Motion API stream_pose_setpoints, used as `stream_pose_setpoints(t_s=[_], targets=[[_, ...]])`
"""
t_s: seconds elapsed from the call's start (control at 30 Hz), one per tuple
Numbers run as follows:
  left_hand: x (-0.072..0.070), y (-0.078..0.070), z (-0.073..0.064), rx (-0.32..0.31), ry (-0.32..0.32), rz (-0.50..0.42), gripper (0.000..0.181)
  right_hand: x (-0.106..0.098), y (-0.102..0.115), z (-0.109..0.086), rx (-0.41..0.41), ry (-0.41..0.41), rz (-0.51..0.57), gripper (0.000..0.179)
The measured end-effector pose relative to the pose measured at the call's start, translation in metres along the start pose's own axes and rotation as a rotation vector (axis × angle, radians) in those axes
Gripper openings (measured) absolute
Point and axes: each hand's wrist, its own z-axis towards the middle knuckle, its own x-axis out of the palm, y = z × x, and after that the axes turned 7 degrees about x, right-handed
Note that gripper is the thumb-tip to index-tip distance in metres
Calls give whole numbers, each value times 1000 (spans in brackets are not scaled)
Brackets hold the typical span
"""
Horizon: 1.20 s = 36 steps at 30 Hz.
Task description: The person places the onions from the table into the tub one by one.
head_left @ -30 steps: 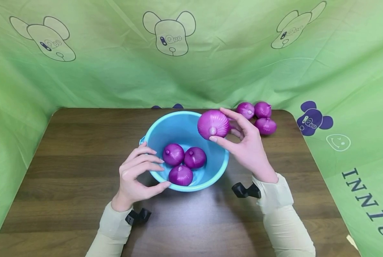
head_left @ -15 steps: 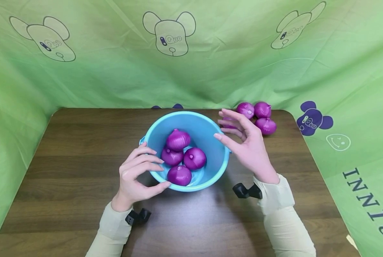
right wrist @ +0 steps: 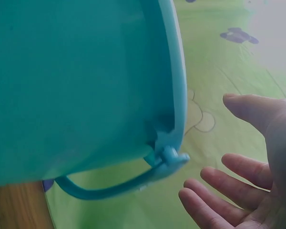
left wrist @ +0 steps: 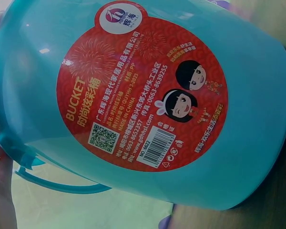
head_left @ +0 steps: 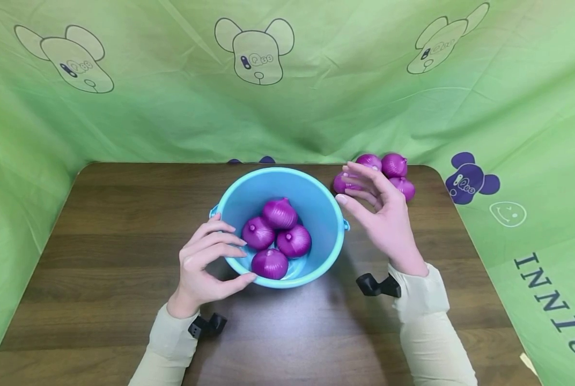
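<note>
Purple onions [head_left: 280,214] in a blue bucket [head_left: 239,195].
Left hand [head_left: 199,268] rests on its rim [head_left: 287,284], fingers spread, likely to steady it; right hand [head_left: 385,217] hangs empty beside it, fingers apart.

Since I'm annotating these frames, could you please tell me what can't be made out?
Head view: three onions, partly behind the right hand.
Right wrist view: the contents of the bucket, hidden by its wall.
Left wrist view: most of the left hand, cut off by the frame's edge.
</note>
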Motion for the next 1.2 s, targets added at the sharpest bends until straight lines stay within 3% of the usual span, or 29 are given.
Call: stream_pose_setpoints(t_s=[0.23,0.57,1.2], targets=[[0,0,-1,-4,0,1,37,-10,-6,2,7,-32,41,54],[0,-1,0,-7,1,4,38,-22,-10,6,54,-101,-47,50],[-1,-1,1,-9,8,6,40,-48,-19,17,105,-193,-26,50]])
